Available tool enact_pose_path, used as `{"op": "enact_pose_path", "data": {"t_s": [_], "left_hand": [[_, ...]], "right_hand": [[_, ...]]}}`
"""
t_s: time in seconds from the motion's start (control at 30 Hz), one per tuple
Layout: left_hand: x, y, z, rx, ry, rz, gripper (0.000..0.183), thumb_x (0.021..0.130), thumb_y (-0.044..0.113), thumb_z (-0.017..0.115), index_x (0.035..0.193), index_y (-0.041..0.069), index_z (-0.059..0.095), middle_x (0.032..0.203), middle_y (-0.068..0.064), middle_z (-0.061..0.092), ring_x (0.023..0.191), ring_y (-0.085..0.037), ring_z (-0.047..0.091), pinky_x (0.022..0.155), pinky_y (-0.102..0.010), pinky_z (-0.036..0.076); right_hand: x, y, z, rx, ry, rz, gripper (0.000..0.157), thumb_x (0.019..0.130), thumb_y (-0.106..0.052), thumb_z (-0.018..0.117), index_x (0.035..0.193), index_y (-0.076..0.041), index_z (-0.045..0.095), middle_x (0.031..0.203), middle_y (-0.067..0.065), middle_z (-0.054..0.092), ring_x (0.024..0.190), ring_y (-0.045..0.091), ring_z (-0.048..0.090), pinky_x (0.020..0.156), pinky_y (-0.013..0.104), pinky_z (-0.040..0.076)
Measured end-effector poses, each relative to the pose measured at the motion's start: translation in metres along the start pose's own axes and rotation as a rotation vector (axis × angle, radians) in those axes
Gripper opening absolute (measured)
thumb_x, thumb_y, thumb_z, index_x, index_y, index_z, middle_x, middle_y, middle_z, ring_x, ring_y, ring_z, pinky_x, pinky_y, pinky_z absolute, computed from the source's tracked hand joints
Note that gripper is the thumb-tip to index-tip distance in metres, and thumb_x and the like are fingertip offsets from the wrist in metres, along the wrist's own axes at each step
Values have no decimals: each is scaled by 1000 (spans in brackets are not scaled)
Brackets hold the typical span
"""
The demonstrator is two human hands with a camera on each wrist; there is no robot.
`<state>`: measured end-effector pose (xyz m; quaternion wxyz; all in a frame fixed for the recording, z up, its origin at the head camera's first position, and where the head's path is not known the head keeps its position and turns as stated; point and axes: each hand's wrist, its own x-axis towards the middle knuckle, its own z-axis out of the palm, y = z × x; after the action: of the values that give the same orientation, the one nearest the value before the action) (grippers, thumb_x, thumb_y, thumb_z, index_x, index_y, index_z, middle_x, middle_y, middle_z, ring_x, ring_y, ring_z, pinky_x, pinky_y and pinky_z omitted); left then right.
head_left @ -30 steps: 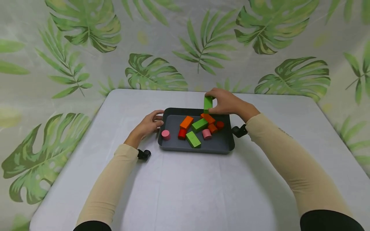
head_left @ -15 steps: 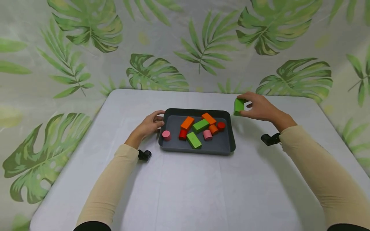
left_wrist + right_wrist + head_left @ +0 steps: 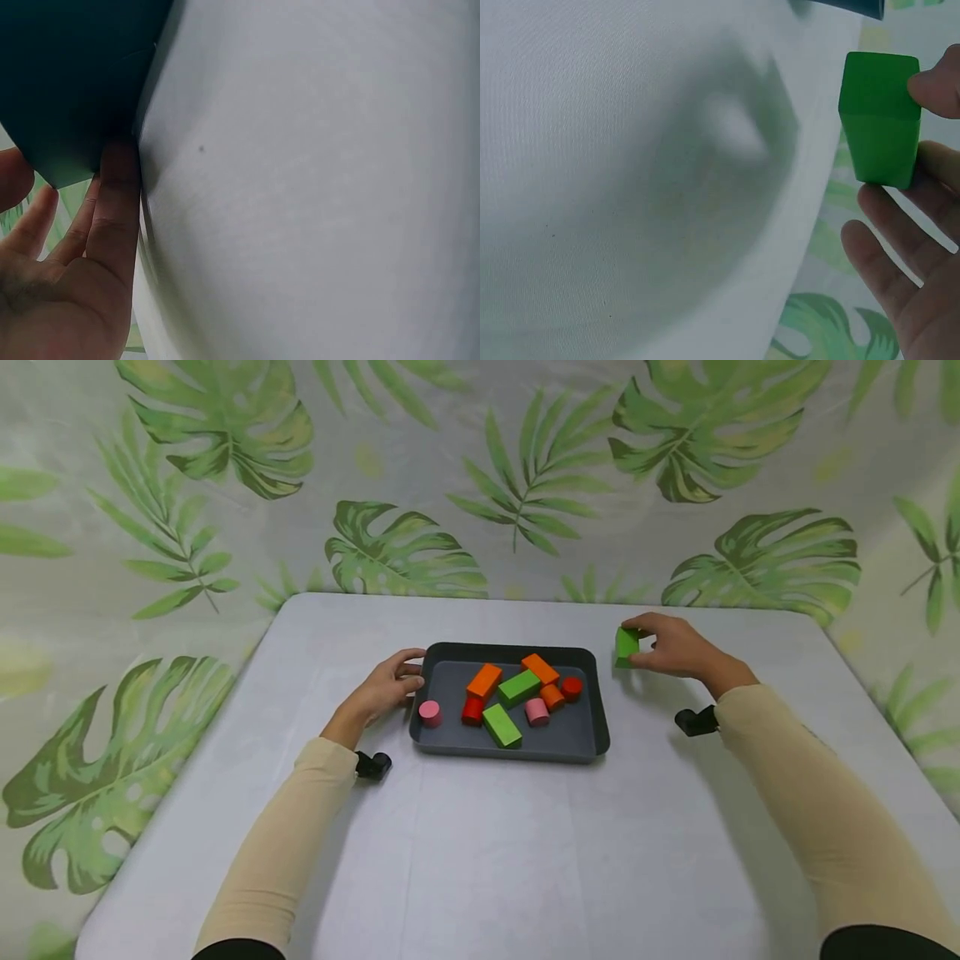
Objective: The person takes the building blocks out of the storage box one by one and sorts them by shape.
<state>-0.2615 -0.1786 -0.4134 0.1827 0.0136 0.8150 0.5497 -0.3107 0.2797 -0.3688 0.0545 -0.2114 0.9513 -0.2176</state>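
Note:
Between thumb and fingers my right hand (image 3: 677,647) pinches a green block (image 3: 627,647), held in the air right of the tray. In the right wrist view the thumb lies on one side of the block (image 3: 880,120) and fingertips on the other, with lower fingers extended. My left hand (image 3: 384,686) rests against the left end of a dark grey tray (image 3: 577,733), its fingers fairly straight along the outer wall in the left wrist view. Inside the tray lie two green blocks (image 3: 502,726), orange blocks (image 3: 484,680), red cylinders (image 3: 472,710) and pink cylinders (image 3: 431,713).
White cloth covers the table (image 3: 495,852), which ends at a leaf-patterned backdrop (image 3: 405,477) behind the tray. Small black wrist cameras (image 3: 372,766) sit on both wrists.
My right hand has carried the green block from over the tray's back edge out to the right, then slightly lower. My left hand and the tray have stayed in place.

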Motion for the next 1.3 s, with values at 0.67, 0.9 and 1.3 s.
{"op": "enact_pose_path", "data": {"t_s": [0.67,0.9,1.3], "left_hand": [[-1,0,1,-20,-5,-4,59,102,7,48,156,22,30,155,-19,40,137,-35,47,111,-52,43],[-1,0,1,-15,-6,-2,60,102,7,49,156,22,29,155,-19,39,136,-35,47,109,-52,44],[1,-1,0,-7,-10,-19,58,103,10,48,156,25,29,156,-17,38,138,-34,46,112,-52,42]], "right_hand": [[20,12,28,8,-81,34,57,88,-13,61,142,2,49,142,27,52,125,43,54,100,55,46],[17,12,32,73,-84,80,59,89,-14,61,144,-1,48,145,26,48,128,44,52,101,55,47],[14,12,34,112,-77,82,59,88,-14,60,145,-3,48,143,27,50,127,45,53,98,55,49]]}}
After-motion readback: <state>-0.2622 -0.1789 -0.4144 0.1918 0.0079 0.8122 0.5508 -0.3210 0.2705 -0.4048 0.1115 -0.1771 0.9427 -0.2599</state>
